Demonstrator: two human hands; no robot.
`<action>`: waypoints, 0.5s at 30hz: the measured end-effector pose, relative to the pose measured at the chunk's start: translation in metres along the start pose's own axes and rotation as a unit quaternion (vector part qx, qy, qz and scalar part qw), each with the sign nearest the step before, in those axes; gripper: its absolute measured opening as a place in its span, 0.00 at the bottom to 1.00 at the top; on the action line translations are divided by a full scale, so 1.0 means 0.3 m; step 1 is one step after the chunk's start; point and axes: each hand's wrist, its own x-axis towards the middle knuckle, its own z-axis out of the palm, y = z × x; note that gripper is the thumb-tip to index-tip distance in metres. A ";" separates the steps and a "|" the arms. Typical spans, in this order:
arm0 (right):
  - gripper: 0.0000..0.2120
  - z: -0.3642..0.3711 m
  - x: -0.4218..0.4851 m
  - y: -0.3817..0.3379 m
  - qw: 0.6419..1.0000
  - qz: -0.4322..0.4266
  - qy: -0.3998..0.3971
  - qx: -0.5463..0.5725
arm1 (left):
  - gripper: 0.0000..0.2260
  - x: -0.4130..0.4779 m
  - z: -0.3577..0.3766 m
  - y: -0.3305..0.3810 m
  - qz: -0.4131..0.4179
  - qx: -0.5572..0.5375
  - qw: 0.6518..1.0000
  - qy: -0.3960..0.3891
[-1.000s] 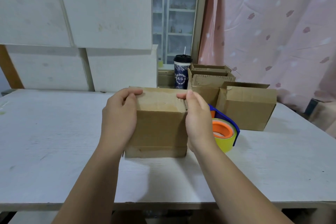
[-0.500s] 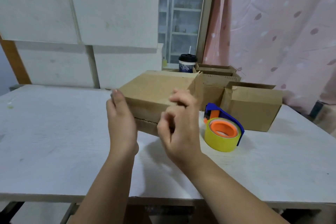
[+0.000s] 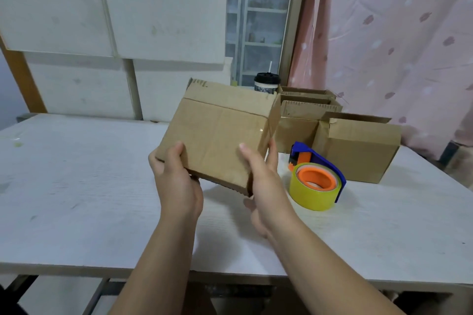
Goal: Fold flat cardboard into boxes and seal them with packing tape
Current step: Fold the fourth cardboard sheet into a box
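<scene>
We logged the box (image 3: pixel 217 135) held clear of the bench (image 3: pixel 76 199), tilted, just left of the tape dispenser (image 3: pixel 317 181). Left hand (image 3: pixel 176 186) and right hand (image 3: pixel 263 186) each gripped a near corner, thumbs on the upper face, fingers underneath. Risks, as we judged: gripped along one edge only, the box could pivot and slip. A swing rightward could knock the tape dispenser. We couldn't tell if the seam was taped, so flaps might spring open.
</scene>
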 end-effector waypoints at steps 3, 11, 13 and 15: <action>0.45 -0.039 0.030 0.008 0.999 0.032 -0.033 -0.014 | 0.15 0.027 -0.036 -0.010 -0.036 -0.009 0.998 -0.049; 0.56 -0.152 0.055 0.075 0.984 -0.014 -0.116 -0.135 | 0.18 0.105 -0.135 -0.019 -0.281 -0.052 0.958 -0.018; 0.53 -0.179 0.059 0.073 0.978 -0.003 -0.141 -0.156 | 0.19 0.101 -0.134 -0.027 -0.257 0.022 0.966 0.013; 0.46 -0.195 0.066 0.070 0.976 0.010 -0.156 -0.149 | 0.16 0.068 -0.123 -0.011 -0.162 0.155 0.974 0.030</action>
